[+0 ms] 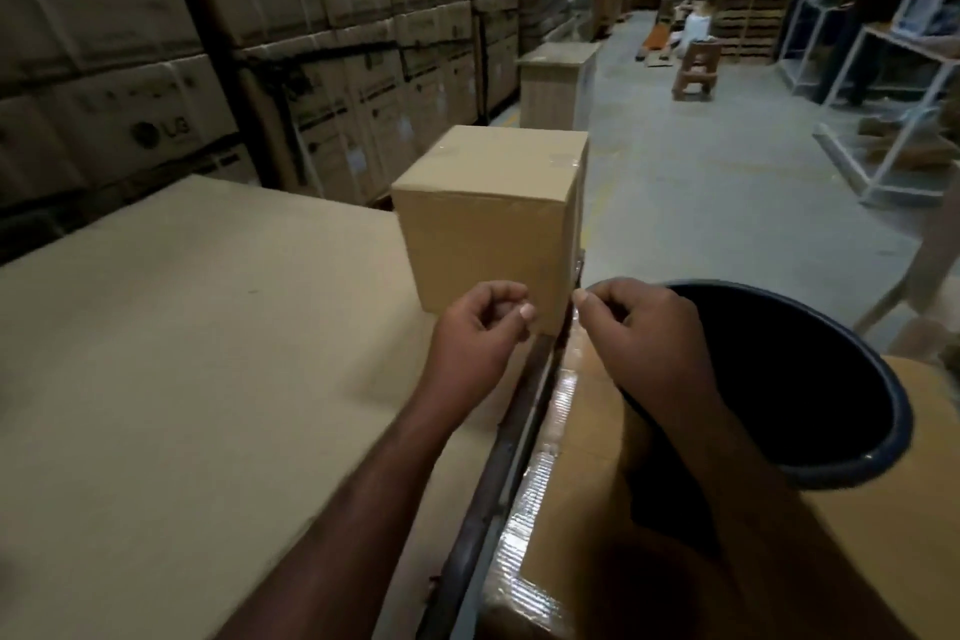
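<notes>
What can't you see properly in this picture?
Head view only:
- What the left hand and right hand pinch, if anything: too thin and blurred.
- Part of the small box bottom edge: hidden by the left hand.
- Inside of the bucket: too dark.
- Small print on the stacked cartons: blurred.

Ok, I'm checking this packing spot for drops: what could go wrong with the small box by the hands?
1. The small box stands right at the edge of the large flat carton, beside a gap. A nudge from the left hand or right hand, both close to its near face, might tip it off.
2. The dark bucket sits by the right forearm on the taped carton; a swing of that arm could knock it.
</notes>
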Available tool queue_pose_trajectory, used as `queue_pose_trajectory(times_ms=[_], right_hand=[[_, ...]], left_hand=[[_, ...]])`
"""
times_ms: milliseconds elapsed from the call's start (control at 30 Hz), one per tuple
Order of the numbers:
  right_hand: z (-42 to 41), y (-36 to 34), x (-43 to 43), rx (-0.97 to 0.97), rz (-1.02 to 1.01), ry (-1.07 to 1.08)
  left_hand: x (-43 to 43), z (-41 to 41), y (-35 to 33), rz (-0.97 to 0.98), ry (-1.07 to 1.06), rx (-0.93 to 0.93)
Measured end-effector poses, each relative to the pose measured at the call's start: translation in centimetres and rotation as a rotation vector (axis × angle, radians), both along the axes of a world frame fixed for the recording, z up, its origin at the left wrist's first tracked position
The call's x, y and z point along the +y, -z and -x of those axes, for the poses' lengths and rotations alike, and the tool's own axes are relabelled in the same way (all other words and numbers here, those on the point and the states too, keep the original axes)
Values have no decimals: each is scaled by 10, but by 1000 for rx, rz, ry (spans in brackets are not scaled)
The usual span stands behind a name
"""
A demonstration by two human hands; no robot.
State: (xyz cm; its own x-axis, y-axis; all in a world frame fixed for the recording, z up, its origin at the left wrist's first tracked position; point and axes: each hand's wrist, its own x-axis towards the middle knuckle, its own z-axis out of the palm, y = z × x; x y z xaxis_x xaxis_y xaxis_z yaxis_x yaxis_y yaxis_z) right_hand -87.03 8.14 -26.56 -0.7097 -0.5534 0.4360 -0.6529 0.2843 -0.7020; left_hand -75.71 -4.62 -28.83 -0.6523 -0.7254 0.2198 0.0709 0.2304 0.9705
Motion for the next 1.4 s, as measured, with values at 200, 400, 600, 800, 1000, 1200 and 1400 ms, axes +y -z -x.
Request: queue_pose_trajectory(times_ms=[200, 400, 600, 800, 1000, 1200, 1400], right_hand=[[-99, 5, -91, -59, -64, -423], [-242, 20, -154, -124, -186, -840], [-399, 14, -173, -55, -263, -1209], [-524, -2, -188, 164, -143, -1339], [-596, 0, -216, 562, -207, -1171], [-596, 3, -211, 473, -59, -1011], [-557, 16, -203, -11, -101, -948]], left_hand=[[-35, -142, 5, -77, -397, -10], [-16, -313, 12, -99, -824, -12], [42, -476, 4, -93, -1251, 41], [95, -596, -7, -148, -1476, 89], [118, -663, -3, -216, -1537, 65], [104, -684, -10, -179, -1521, 40], [62, -675, -10, -245, -1358, 29]])
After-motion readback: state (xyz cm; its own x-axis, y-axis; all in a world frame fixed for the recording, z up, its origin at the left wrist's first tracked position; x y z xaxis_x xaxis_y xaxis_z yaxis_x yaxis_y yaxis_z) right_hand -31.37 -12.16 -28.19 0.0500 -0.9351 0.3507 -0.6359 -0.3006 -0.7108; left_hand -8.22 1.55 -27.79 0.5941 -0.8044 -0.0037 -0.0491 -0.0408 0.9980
